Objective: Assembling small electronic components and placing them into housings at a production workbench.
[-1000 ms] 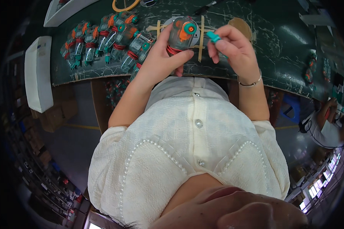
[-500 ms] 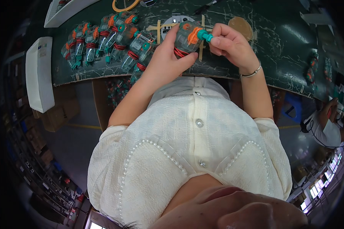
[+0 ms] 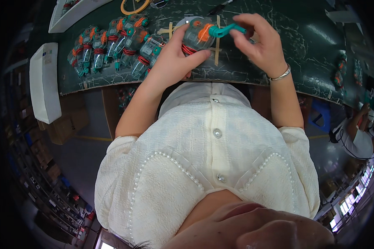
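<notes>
My left hand (image 3: 172, 56) is closed around a clear hand-crank generator (image 3: 200, 33) with an orange part inside and red wire wound about its lower end. Its teal crank (image 3: 225, 30) points out to the right. At the crank's outer end, my right hand (image 3: 259, 41) curls its thumb and fingers about the handle; the exact contact is partly hidden. Left of my left hand lie several similar clear generators (image 3: 129, 39) with orange and teal parts and red wire coils. Behind the held one, a round grey-white piece (image 3: 187, 20) shows in part.
Strips of tan tape (image 3: 217, 56) cross the dark green table (image 3: 295, 54). A yellow ring (image 3: 135, 7) and a black tool (image 3: 220, 7) lie at the back. White bins (image 3: 45, 83) stand at the left. More parts (image 3: 340, 70) lie far right, near another person (image 3: 357, 139).
The crank has swung from pointing down-right to sticking out rightward. My right hand has moved up and right, its fingers more spread. The generator has shifted slightly left.
</notes>
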`<state>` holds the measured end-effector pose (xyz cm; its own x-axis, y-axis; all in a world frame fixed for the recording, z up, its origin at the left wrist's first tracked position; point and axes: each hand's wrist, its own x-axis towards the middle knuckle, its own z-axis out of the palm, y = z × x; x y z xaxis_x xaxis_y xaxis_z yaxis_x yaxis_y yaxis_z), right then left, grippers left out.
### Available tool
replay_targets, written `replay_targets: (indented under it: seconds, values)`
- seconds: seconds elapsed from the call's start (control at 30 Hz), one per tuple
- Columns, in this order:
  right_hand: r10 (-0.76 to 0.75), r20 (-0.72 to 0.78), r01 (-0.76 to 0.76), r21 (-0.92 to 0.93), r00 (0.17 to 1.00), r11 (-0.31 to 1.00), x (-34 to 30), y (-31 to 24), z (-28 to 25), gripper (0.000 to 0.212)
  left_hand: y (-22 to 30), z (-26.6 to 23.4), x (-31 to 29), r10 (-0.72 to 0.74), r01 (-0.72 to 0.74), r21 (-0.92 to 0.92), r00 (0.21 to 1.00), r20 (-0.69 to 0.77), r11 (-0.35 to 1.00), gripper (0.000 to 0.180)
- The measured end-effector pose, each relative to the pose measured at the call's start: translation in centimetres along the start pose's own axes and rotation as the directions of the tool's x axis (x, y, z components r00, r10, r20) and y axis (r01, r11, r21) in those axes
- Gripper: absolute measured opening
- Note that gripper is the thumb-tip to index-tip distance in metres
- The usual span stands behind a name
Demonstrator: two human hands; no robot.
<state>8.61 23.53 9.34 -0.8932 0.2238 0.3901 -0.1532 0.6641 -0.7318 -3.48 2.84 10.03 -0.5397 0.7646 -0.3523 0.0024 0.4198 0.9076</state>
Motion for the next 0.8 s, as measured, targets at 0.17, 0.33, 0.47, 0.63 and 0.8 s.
replay_targets:
  seconds: [0.17, 0.33, 0.47, 0.63, 0.8]
  values:
    - [0.003, -0.280, -0.065, -0.214, 0.960, 0.975, -1.6, -0.2, 3.1, 0.015, -2.5, 1.0, 1.7, 0.354, -0.355, 0.039, 0.908, -0.225, 0.934, 0.070]
    - [0.048, -0.209, -0.075, -0.126, 0.977, 0.989, -3.0, -2.7, 5.0, 0.016, -2.2, 1.5, 1.2, 0.445, -0.318, 0.369, 0.829, -0.339, 0.874, 0.069]
    - [0.069, -0.273, -0.054, 0.059, 0.959, 0.997, -1.5, -2.3, 3.3, 0.016, -1.6, 1.3, 0.9, 0.441, -0.282, 0.443, 0.841, -0.314, 0.851, 0.069]
    - [0.173, -0.181, -0.149, 0.137, 0.968, 0.979, -2.3, -3.4, 3.0, 0.017, -1.5, 1.5, 1.0, 0.453, -0.289, 0.467, 0.843, -0.290, 0.836, 0.068]
    - [0.298, -0.132, -0.281, 0.137, 0.945, 0.950, -1.0, -2.9, 2.1, 0.017, -1.1, 1.6, 0.9, 0.438, -0.266, 0.474, 0.848, -0.299, 0.839, 0.067]
